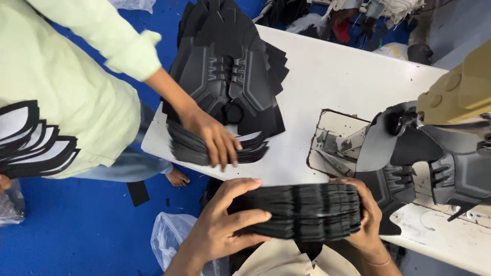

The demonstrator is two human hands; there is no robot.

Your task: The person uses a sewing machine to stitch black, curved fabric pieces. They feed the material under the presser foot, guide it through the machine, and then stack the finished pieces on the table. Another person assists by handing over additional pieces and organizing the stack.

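Currently: both hands clamp a stack of black cut pieces (307,212) at the near edge of the white table (337,76).
Head view: left hand (225,227) and right hand (365,214) grip opposite ends; a co-worker's hand (215,138) rests on another black pile (225,76).

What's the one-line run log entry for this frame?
left hand: grips stack of black cut pieces | right hand: grips its other end | co-worker's hand: on fanned black pile | white table
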